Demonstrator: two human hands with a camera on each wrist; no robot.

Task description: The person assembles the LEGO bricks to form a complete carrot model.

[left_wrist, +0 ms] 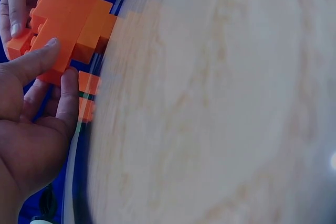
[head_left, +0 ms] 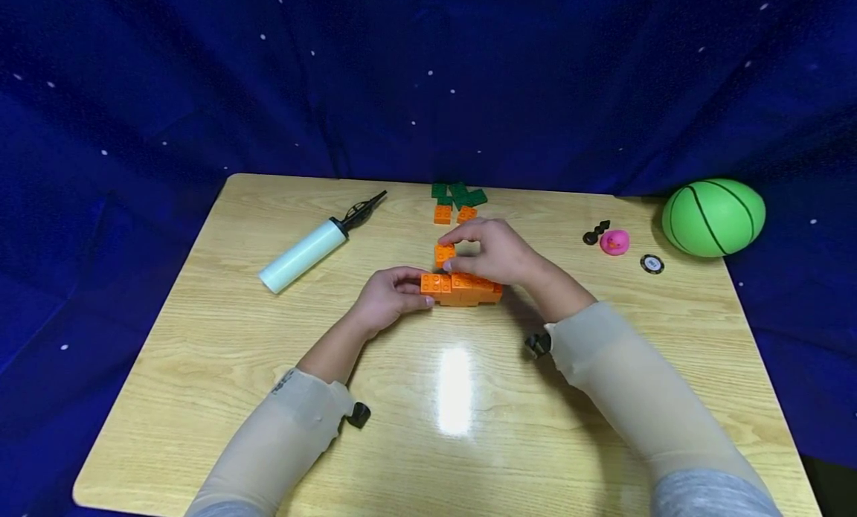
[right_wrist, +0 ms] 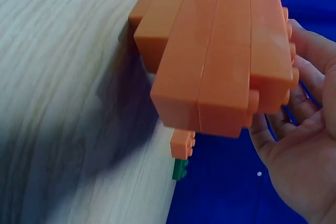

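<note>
An orange toy-brick assembly (head_left: 460, 294), stepped on its underside and studded on top, sits in the middle of the table. At its left end my left hand (head_left: 388, 300) grips it, thumb on the near face and fingers behind, as the left wrist view also shows. Just above the assembly, my right hand (head_left: 501, 251) pinches a small orange brick (head_left: 445, 255) between thumb and fingers. In the left wrist view that brick (left_wrist: 20, 43) is close against the studded side. The right wrist view shows the assembly's stepped end (right_wrist: 210, 77) but hides the pinched brick.
Behind the hands lie two loose orange bricks (head_left: 443, 214) and several green bricks (head_left: 459, 194). A pale blue hand pump (head_left: 304, 255) lies to the left. On the right are a green ball (head_left: 713, 218), a pink rubber duck (head_left: 614, 242), a chip (head_left: 652, 263) and a small black object (head_left: 592, 236).
</note>
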